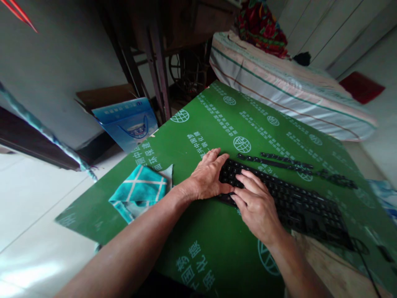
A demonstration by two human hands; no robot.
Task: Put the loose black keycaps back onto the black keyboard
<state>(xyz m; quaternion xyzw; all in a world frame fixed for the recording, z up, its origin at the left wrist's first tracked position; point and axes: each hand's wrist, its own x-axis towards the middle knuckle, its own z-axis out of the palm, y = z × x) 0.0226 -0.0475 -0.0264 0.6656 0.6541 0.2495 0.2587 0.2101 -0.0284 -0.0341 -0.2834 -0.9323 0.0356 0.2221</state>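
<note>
Steadying the keyboard (310,203), I think, my left hand (208,178) spreads wide; whether my curled right hand (259,207) pinches anything, I can't tell.

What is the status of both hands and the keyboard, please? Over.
Left hand spread at left end of keyboard; right hand over its keys. Keyboard on green table. Small black pieces in rows beyond; teal cloth at left.
</note>
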